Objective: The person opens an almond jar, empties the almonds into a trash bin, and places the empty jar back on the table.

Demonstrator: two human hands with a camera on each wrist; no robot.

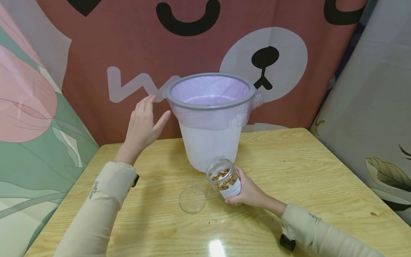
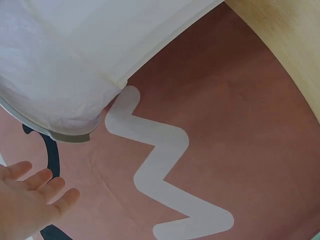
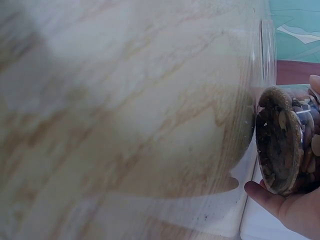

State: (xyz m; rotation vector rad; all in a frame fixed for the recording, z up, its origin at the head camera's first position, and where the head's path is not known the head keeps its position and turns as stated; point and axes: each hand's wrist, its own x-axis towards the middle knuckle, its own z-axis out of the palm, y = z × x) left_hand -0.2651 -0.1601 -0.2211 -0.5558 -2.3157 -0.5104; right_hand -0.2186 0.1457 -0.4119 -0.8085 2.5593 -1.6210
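My right hand [image 1: 248, 189] grips a clear jar [image 1: 224, 180] of brown nuts or dried pieces, tilted with its uncovered mouth toward the back left. A pale label shows on its side. In the right wrist view the jar's base [image 3: 277, 142] faces the camera, with the right hand [image 3: 300, 210] around it. Left of the jar, a round clear lid [image 1: 192, 198] lies on the table. The left hand [image 1: 143, 125] is raised with extended fingers near the left rim of a white bin [image 1: 210, 142]; in the left wrist view its fingers [image 2: 50, 187] appear apart from the bin.
A thin purplish bag [image 1: 212, 87] lines the bin, folded over under its grey rim. The wooden table [image 1: 160, 228] ends at a reddish cloth [image 1: 144, 39] with a cartoon face behind the bin. A small brown scrap [image 1: 373, 213] lies at the right.
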